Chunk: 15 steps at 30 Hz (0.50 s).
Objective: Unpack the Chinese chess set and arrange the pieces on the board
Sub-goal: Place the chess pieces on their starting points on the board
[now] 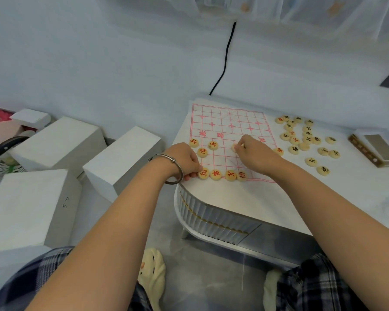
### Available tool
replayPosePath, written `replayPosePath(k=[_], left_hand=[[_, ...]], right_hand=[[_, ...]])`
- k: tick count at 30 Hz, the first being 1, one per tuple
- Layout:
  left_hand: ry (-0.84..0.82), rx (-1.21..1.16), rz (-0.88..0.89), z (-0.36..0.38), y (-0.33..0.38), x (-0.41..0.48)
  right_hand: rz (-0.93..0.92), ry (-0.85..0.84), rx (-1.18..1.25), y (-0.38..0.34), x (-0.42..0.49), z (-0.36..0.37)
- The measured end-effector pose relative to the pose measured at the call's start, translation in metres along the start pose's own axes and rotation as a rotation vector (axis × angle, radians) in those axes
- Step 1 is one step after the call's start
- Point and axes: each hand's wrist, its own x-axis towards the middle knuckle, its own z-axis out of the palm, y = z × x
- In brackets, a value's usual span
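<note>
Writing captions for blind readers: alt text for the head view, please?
A person's right hand pinches a wooden piece over a paper chess board on a white table; the left hand rests by the near row of red pieces. More pieces lie loose beside it.

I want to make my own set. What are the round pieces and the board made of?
The round pieces look like pale wood, smooth, with red or black characters; could be plastic. The board seems thin paper or film: fold creases show.

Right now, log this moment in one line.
left hand touches near-row piece | right hand pinches mid-board piece | loose pieces beside board
</note>
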Motion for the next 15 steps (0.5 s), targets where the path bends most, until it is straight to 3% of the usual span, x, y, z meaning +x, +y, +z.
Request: replayPosePath(k=[4,15], left_hand=[[0.034,0.027,0.018,0.0025,0.0016,0.003],[0.134,0.136,0.018,0.0002,0.0011,0.0047]], right_hand=[[0.011,-0.039,0.075,0.0032,0.0,0.0019],[-0.107,0.081,0.021,0.0042,-0.0022,-0.0001]])
